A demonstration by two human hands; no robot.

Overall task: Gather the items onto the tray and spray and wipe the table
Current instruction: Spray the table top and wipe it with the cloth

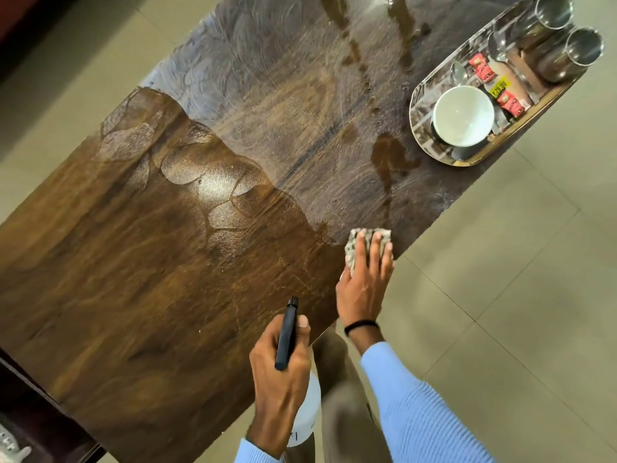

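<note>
The wiping step is judged to be in hand. A speckled grey-green folded cloth (351,248) is pressed flat to the dark brown wooden table (150,262) under the right hand (364,279), whose fingers are straight and slightly spread and grip nothing. Just beyond the fingertips lies a wet streak that leads to a brown puddle (390,158). To do this well, even pressure should be kept and overlapping strokes carried outward past the fingertips, so that the liquid is lifted and not smeared.

A white spray bottle with a black trigger head (286,332) is held upright in the left hand (280,372), with the fingers curled round its neck and the thumb laid beside the head.

Well beyond the right fingertips, an oval mirrored metal tray (414,105) holds a white ceramic bowl (464,115), two steel tumblers (584,48), red sachets (509,101) and a metal spoon (458,72).
</note>
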